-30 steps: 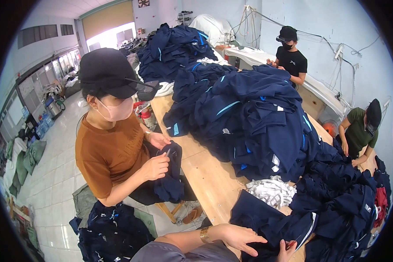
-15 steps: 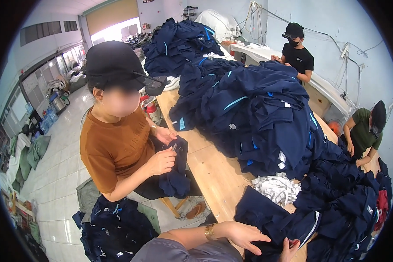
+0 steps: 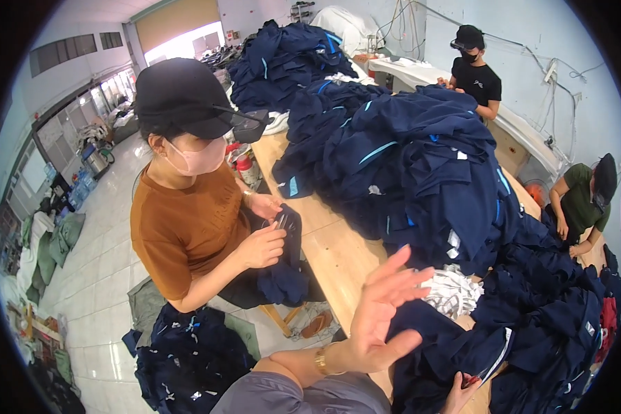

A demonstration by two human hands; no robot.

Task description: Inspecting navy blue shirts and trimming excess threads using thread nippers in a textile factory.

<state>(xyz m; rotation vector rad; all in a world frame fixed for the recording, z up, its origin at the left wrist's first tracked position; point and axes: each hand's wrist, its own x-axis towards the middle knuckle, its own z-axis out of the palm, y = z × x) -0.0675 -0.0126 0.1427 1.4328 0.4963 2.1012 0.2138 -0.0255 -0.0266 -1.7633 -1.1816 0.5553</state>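
My left hand (image 3: 386,314) is raised over the near part of the table, fingers spread, with nothing in it. Low in the view, my right hand (image 3: 458,395) is closed on a small red thing (image 3: 470,380) whose kind I cannot make out; its lower part is cut off by the edge of the view. Just beside it lies a navy garment (image 3: 431,345) with a white strip (image 3: 498,353) along one side. A heap of white fabric strips (image 3: 455,292) sits beyond my left hand.
Big piles of navy garments (image 3: 421,159) cover much of the wooden table (image 3: 338,238). A person in a brown shirt (image 3: 186,234) sits close on my left, working on navy cloth (image 3: 283,276). Two more people work across the table. Dark scraps (image 3: 186,359) lie on the floor.
My left hand has lifted up off the navy garment and its fingers have spread. My right hand stays beside the white strip. The view has shifted slightly.
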